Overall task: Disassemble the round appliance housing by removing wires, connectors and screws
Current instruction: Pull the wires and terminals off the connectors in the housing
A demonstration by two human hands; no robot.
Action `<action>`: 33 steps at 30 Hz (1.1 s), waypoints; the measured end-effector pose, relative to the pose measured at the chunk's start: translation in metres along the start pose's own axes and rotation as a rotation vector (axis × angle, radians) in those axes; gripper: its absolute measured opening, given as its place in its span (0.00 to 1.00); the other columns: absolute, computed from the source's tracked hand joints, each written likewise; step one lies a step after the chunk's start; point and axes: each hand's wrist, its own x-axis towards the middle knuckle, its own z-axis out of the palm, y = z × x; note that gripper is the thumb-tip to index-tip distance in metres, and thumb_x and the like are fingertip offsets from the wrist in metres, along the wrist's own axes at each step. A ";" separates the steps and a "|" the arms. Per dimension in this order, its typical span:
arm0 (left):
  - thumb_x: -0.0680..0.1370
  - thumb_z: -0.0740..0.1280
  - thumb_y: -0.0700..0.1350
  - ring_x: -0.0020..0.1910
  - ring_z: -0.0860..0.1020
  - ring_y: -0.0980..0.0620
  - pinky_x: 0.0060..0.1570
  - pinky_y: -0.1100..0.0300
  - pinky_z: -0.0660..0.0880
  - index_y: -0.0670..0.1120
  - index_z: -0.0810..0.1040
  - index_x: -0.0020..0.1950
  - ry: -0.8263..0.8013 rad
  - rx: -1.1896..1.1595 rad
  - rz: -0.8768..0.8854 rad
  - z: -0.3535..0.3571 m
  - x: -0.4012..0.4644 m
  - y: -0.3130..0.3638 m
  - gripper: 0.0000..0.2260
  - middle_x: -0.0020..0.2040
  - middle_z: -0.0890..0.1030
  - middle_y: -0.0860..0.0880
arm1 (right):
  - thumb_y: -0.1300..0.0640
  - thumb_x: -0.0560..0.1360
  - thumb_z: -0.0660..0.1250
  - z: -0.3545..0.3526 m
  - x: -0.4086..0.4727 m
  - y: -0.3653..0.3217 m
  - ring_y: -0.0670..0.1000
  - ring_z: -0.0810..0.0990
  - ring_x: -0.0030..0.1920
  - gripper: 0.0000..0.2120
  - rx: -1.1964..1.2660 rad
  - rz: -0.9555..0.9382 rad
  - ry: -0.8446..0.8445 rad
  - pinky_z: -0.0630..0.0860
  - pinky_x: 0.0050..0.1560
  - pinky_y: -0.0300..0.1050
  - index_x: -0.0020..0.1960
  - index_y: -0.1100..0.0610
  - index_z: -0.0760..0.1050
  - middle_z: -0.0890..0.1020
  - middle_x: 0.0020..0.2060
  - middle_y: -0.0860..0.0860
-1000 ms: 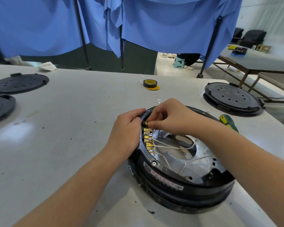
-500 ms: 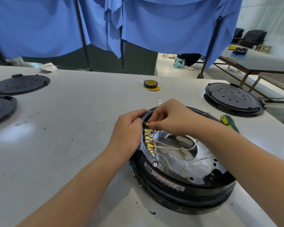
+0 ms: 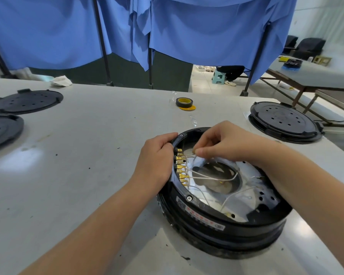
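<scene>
The right hand [image 3: 224, 144] has lifted off the top terminal and drawn back over the housing [image 3: 222, 221], now pinching a thin white wire [image 3: 213, 177] between thumb and forefinger; the top brass tab looks freed. The left hand [image 3: 157, 161] is curled over the rim beside the terminals [image 3: 181, 169], bracing it. The housing sits on the table [image 3: 83, 155] straight ahead, open side up. It looks heavy and stiff enough to stay put; the wires are limp and thin, so pull at the brass connector, not the strand, or it may tear. The tabletop is pale, smooth and smudged, with spare covers [image 3: 26, 101] left and right and a tape roll [image 3: 184, 102] behind. Blue curtains [image 3: 207, 36] screen the room
</scene>
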 end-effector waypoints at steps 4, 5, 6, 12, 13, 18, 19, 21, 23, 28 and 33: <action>0.77 0.58 0.35 0.51 0.79 0.61 0.51 0.68 0.73 0.49 0.81 0.58 -0.028 -0.019 0.004 -0.001 0.000 -0.001 0.17 0.45 0.80 0.63 | 0.54 0.71 0.74 0.011 0.003 -0.004 0.48 0.83 0.37 0.05 0.023 -0.111 0.099 0.80 0.40 0.42 0.38 0.46 0.82 0.85 0.34 0.48; 0.77 0.58 0.35 0.51 0.79 0.62 0.50 0.69 0.73 0.50 0.81 0.57 -0.032 -0.024 0.001 -0.001 0.000 -0.002 0.17 0.45 0.79 0.64 | 0.54 0.71 0.74 0.011 0.004 -0.005 0.51 0.83 0.40 0.05 0.028 -0.116 0.129 0.81 0.46 0.46 0.38 0.45 0.82 0.85 0.36 0.50; 0.77 0.58 0.35 0.52 0.79 0.61 0.51 0.69 0.73 0.50 0.81 0.57 -0.032 -0.027 -0.001 -0.001 0.000 -0.001 0.17 0.46 0.80 0.63 | 0.54 0.71 0.74 0.011 0.004 -0.004 0.52 0.83 0.42 0.05 0.036 -0.112 0.129 0.80 0.48 0.48 0.38 0.45 0.82 0.86 0.37 0.51; 0.77 0.59 0.35 0.54 0.79 0.58 0.56 0.62 0.73 0.53 0.82 0.53 -0.027 -0.052 -0.014 -0.001 -0.001 -0.002 0.18 0.47 0.81 0.62 | 0.54 0.71 0.73 0.002 0.001 0.000 0.49 0.83 0.42 0.03 0.123 -0.038 0.110 0.80 0.47 0.41 0.40 0.48 0.84 0.86 0.39 0.51; 0.77 0.58 0.35 0.55 0.79 0.57 0.57 0.61 0.73 0.52 0.82 0.55 -0.025 -0.052 -0.020 -0.001 -0.001 -0.003 0.17 0.48 0.81 0.60 | 0.54 0.72 0.73 -0.004 0.002 0.000 0.46 0.83 0.41 0.02 0.136 -0.019 0.132 0.79 0.42 0.34 0.41 0.48 0.84 0.86 0.38 0.49; 0.78 0.58 0.36 0.58 0.78 0.55 0.62 0.58 0.72 0.49 0.80 0.61 -0.030 -0.041 -0.040 -0.001 -0.002 -0.004 0.17 0.56 0.81 0.54 | 0.59 0.74 0.69 -0.050 0.018 0.007 0.45 0.80 0.44 0.07 0.169 0.114 0.288 0.76 0.44 0.36 0.44 0.48 0.84 0.85 0.41 0.46; 0.79 0.58 0.36 0.59 0.77 0.55 0.62 0.58 0.72 0.49 0.80 0.61 -0.032 -0.034 -0.039 -0.002 -0.002 -0.005 0.17 0.57 0.81 0.53 | 0.60 0.75 0.68 -0.060 0.022 0.012 0.47 0.79 0.46 0.08 0.169 0.154 0.303 0.76 0.45 0.38 0.46 0.50 0.84 0.84 0.43 0.48; 0.79 0.58 0.36 0.59 0.77 0.55 0.61 0.61 0.72 0.49 0.79 0.62 -0.031 -0.024 -0.035 -0.002 -0.003 -0.005 0.17 0.58 0.81 0.52 | 0.62 0.75 0.68 -0.073 0.032 0.025 0.49 0.79 0.46 0.07 0.184 0.242 0.320 0.77 0.44 0.39 0.49 0.54 0.83 0.84 0.46 0.52; 0.79 0.58 0.36 0.58 0.77 0.56 0.57 0.66 0.71 0.49 0.79 0.62 -0.030 -0.023 -0.038 -0.002 -0.003 -0.004 0.17 0.58 0.81 0.53 | 0.64 0.74 0.69 -0.079 0.040 0.043 0.49 0.79 0.43 0.06 0.202 0.330 0.319 0.77 0.42 0.39 0.49 0.58 0.83 0.84 0.46 0.54; 0.80 0.57 0.37 0.59 0.77 0.56 0.58 0.64 0.71 0.50 0.79 0.62 -0.034 -0.025 -0.041 -0.002 -0.004 -0.003 0.17 0.58 0.80 0.54 | 0.65 0.72 0.72 -0.078 0.058 0.082 0.48 0.79 0.36 0.07 0.076 0.480 0.274 0.78 0.33 0.37 0.49 0.62 0.83 0.83 0.40 0.56; 0.80 0.57 0.37 0.57 0.77 0.59 0.54 0.68 0.70 0.52 0.79 0.60 -0.031 -0.018 -0.038 -0.003 -0.005 -0.003 0.17 0.56 0.80 0.57 | 0.59 0.70 0.75 -0.066 0.075 0.100 0.53 0.80 0.45 0.03 -0.049 0.499 0.189 0.75 0.34 0.37 0.44 0.55 0.84 0.83 0.45 0.54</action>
